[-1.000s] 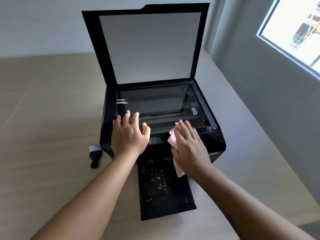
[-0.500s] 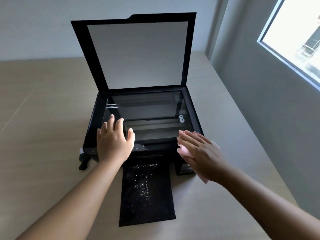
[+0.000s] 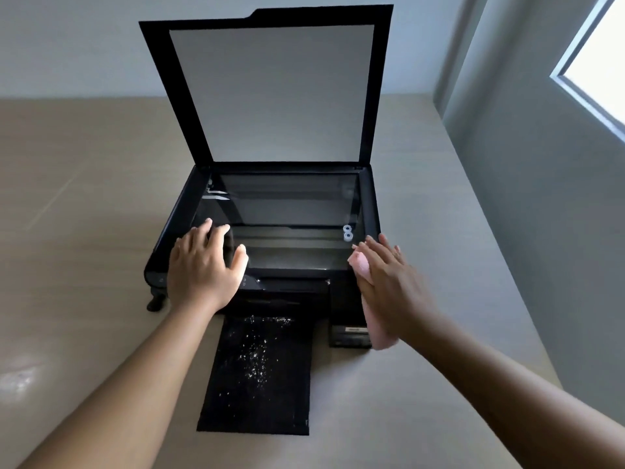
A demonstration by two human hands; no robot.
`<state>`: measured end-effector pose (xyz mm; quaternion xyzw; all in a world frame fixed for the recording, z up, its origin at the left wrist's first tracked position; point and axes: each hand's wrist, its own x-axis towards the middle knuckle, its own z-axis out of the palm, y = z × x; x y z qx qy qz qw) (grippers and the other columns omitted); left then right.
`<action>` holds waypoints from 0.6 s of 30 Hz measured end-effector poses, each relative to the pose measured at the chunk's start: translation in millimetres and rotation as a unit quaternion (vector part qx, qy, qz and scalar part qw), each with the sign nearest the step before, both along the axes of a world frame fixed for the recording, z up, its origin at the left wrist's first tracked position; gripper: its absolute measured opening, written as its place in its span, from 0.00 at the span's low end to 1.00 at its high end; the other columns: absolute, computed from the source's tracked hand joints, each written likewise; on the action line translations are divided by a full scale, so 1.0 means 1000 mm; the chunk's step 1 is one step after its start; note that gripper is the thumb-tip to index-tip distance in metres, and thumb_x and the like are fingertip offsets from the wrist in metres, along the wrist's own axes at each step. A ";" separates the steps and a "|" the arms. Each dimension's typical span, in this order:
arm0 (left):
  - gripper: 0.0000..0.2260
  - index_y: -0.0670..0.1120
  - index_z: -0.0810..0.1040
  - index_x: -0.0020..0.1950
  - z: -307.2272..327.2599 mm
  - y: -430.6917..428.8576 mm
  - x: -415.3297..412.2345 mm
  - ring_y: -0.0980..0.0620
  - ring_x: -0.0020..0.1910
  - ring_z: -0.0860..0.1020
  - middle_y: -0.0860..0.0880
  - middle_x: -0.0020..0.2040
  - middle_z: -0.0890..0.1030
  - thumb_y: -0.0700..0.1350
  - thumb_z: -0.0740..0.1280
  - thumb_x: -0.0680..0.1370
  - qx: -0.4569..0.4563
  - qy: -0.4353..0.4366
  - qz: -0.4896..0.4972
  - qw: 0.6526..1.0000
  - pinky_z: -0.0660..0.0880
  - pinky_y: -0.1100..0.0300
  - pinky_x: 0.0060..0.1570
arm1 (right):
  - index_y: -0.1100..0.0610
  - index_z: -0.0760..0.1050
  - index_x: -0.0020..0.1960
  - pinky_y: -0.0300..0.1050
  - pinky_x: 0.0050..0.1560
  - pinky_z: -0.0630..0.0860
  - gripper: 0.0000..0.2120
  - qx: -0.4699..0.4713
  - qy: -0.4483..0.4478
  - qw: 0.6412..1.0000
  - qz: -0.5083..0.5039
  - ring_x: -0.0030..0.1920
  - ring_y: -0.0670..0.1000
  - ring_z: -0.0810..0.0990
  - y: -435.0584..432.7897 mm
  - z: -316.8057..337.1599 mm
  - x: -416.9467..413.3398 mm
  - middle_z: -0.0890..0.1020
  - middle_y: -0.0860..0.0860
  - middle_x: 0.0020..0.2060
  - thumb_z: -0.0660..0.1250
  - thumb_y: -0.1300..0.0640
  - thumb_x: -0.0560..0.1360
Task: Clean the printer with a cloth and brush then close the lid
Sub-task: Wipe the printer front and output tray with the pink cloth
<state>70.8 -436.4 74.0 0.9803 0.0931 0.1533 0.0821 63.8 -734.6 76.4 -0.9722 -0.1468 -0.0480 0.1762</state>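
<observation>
Head view: the right hand (image 3: 389,282), flat on the pink cloth (image 3: 367,292), has slid to the printer (image 3: 270,231)'s right edge, so its front corner looks wiped; left hand (image 3: 203,265) rests spread, lid (image 3: 270,93) open.

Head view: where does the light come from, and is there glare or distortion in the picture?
Head view: daylight enters from the overexposed window at upper right; the scanner glass reflects the raised lid; a soft shine marks the table at lower left; the wide-angle lens splays the lid's edges outward.
</observation>
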 end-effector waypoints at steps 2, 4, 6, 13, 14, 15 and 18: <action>0.27 0.47 0.73 0.65 0.000 0.000 0.000 0.39 0.67 0.69 0.41 0.70 0.72 0.60 0.53 0.74 0.000 0.002 0.001 1.000 0.64 0.42 0.68 | 0.61 0.70 0.69 0.49 0.74 0.54 0.22 -0.017 -0.015 1.000 0.015 0.74 0.57 0.64 0.028 -0.002 0.003 0.71 0.57 0.70 0.63 0.56 0.77; 0.27 0.47 0.73 0.65 -0.001 0.000 -0.001 0.39 0.67 0.69 0.42 0.70 0.72 0.60 0.53 0.74 0.001 0.005 0.002 1.000 0.64 0.43 0.68 | 0.61 0.72 0.68 0.52 0.74 0.56 0.23 -0.046 -0.031 0.992 0.115 0.72 0.57 0.68 0.037 -0.003 -0.007 0.73 0.58 0.69 0.65 0.55 0.75; 0.26 0.47 0.73 0.65 -0.001 0.000 -0.001 0.39 0.67 0.69 0.42 0.69 0.72 0.60 0.53 0.74 0.001 0.005 0.002 1.000 0.64 0.43 0.67 | 0.57 0.69 0.71 0.52 0.75 0.54 0.24 -0.080 -0.034 0.980 0.179 0.74 0.53 0.65 0.016 -0.001 -0.011 0.70 0.54 0.71 0.60 0.49 0.77; 0.25 0.47 0.74 0.64 -0.001 0.000 -0.002 0.39 0.66 0.69 0.42 0.68 0.73 0.59 0.54 0.75 -0.001 -0.003 0.000 1.000 0.65 0.43 0.67 | 0.62 0.72 0.68 0.53 0.73 0.63 0.25 -0.034 -0.051 0.998 0.013 0.72 0.58 0.68 0.052 -0.005 -0.012 0.72 0.59 0.69 0.58 0.47 0.77; 0.25 0.46 0.74 0.64 -0.001 0.000 -0.002 0.39 0.66 0.69 0.42 0.68 0.73 0.59 0.54 0.75 -0.002 -0.004 -0.001 1.000 0.65 0.43 0.67 | 0.61 0.71 0.68 0.53 0.73 0.64 0.25 -0.052 -0.057 0.993 0.088 0.72 0.57 0.68 0.056 -0.008 -0.018 0.71 0.58 0.70 0.60 0.48 0.76; 0.25 0.46 0.74 0.64 -0.001 0.001 -0.002 0.39 0.66 0.69 0.42 0.68 0.73 0.59 0.54 0.75 -0.003 -0.004 -0.002 1.000 0.65 0.43 0.67 | 0.60 0.71 0.69 0.51 0.73 0.63 0.25 -0.064 -0.056 0.984 0.154 0.73 0.55 0.67 0.048 -0.008 -0.021 0.70 0.56 0.71 0.62 0.49 0.76; 0.25 0.46 0.74 0.64 -0.002 0.001 -0.002 0.39 0.66 0.69 0.42 0.68 0.74 0.59 0.54 0.75 -0.006 -0.005 -0.005 1.000 0.64 0.42 0.68 | 0.56 0.70 0.70 0.48 0.75 0.60 0.24 -0.049 -0.060 0.987 0.144 0.74 0.50 0.65 0.006 -0.004 -0.018 0.71 0.53 0.71 0.62 0.48 0.78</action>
